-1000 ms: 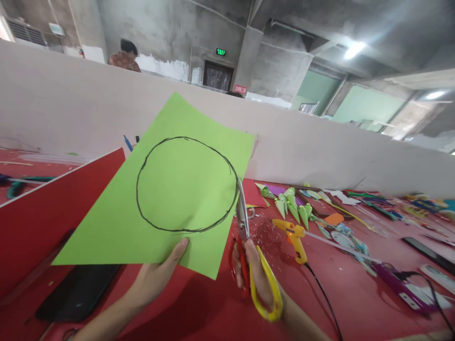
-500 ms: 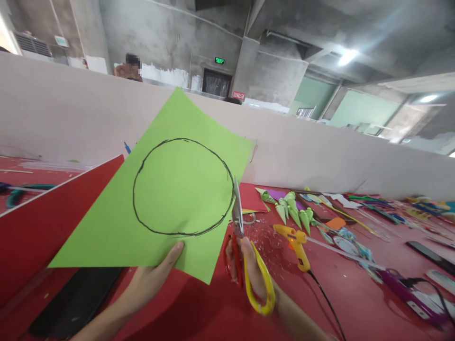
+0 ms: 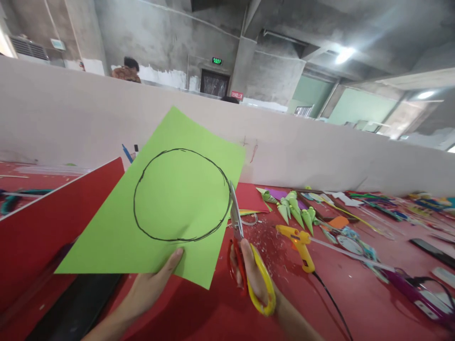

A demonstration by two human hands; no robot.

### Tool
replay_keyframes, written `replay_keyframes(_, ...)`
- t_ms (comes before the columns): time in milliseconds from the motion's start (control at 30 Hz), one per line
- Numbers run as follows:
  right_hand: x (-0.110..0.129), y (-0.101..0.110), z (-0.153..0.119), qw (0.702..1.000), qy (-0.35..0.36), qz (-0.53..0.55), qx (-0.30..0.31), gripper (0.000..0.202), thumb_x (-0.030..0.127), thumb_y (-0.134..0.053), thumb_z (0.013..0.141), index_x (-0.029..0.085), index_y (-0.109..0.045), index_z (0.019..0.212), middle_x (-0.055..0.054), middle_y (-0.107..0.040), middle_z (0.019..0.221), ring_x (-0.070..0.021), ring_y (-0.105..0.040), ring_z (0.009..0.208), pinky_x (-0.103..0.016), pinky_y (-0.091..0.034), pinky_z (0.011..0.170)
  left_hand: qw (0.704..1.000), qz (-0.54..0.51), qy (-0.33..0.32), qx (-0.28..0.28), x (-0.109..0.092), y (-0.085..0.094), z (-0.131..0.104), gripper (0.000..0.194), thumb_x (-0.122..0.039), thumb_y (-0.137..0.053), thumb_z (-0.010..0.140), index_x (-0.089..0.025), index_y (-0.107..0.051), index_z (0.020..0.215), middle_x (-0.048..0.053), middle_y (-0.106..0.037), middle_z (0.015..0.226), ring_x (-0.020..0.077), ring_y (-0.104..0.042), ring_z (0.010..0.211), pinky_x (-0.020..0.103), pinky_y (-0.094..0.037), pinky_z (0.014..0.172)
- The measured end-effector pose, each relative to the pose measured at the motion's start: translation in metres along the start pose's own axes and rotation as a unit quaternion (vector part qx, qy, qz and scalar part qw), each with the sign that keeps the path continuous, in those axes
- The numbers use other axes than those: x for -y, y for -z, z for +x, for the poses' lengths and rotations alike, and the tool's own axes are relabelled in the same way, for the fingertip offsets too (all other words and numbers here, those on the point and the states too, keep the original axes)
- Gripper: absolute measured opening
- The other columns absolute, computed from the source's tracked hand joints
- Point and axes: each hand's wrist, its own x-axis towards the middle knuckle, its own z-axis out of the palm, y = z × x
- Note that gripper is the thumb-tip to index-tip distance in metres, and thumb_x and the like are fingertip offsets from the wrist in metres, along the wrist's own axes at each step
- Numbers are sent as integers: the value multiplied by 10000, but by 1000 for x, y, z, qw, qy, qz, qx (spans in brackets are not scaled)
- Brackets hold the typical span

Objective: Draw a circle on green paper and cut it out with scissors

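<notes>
A green sheet of paper (image 3: 181, 199) with a black hand-drawn circle is held up over the red table. My left hand (image 3: 156, 284) grips its lower edge, thumb on the front and the other fingers hidden behind. My right hand (image 3: 254, 274) is wrapped round the scissors (image 3: 263, 284), which have one yellow and one red handle. Their blades point up at the sheet's right edge, beside the right side of the circle. How far the blades are parted is hard to tell.
Right of the scissors lie a yellow glue gun (image 3: 300, 241) with a black cable, green paper cones (image 3: 293, 208) and a purple device (image 3: 419, 293). A red board (image 3: 71, 213) leans at the left. Behind the table runs a white partition (image 3: 302, 147); a person (image 3: 127, 71) is beyond it.
The green sheet has moved down a little and its top corner sits lower. The scissors' blades have shifted slightly left and down with the sheet's edge. Both hands keep their hold.
</notes>
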Motion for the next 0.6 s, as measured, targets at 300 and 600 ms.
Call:
replay_keyframes(300,-7,1,-1,999,8,16,-32,550,702,-314,750,183,-387,586,82,-279,371,-39,-258,304,-156,-208,323,1000,10,-19,2,-2,7,4,386,-442,-547,712,-253,-629,1039,23,-654,1064,244,-480,1151,405,-255,1041)
replay_keyframes(600,-9,7,2,994,110,-2,-26,441,624,-351,777,199,-408,674,48,-345,513,-80,-306,432,-242,-258,448,998,25,-63,-6,0,17,14,389,-509,-571,670,-245,-665,939,27,-707,897,249,-598,987,347,-425,949)
